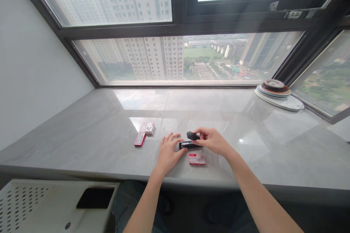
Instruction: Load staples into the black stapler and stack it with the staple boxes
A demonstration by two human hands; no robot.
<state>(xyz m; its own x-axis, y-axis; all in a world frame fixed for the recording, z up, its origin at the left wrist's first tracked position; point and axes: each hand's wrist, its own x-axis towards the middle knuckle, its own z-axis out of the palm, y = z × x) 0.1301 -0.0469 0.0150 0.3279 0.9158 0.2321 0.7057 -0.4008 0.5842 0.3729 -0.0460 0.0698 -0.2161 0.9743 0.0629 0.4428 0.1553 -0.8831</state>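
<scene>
A black stapler [188, 145] lies on the grey stone sill with its top arm [192, 135] raised and the metal staple channel exposed. My left hand [168, 151] grips the front end of its base between thumb and index finger, the other fingers spread on the sill. My right hand [212, 139] is closed at the hinge side of the stapler, thumb and fingertips pressed on it. Whether a small strip of staples is between those fingertips is too small to tell. A red and white box of staples [197, 159] lies flat just in front of the stapler.
Left of my hands lie a small pale box [150, 128] and a red-edged box [140, 139], close together. At the far right corner a pile of plates and discs [276, 91] stands by the window frame [175, 31]. A white perforated unit [54, 204] is below the sill's edge at left.
</scene>
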